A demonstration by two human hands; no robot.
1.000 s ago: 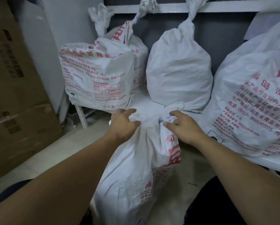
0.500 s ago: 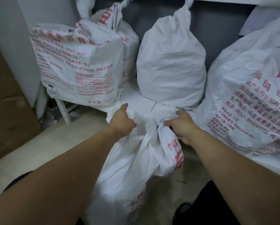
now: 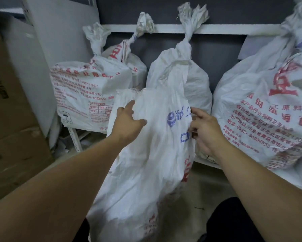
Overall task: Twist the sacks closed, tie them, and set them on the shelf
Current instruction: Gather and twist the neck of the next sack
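Stacked brown cardboard boxes [image 3: 10, 119] fill the left side. Next come tied white woven sacks with red print [image 3: 87, 95] on the low white shelf [image 3: 207, 162]. In front of the shelf, down on the floor, stands the untied white woven sack with blue and red lettering [image 3: 146, 163]. The left hand [image 3: 129, 123] pinches its upper left edge, thumb in front. The right hand [image 3: 206, 130] curls its fingers round the right edge. A large red-printed sack [image 3: 262, 110] sits on the shelf at far right.
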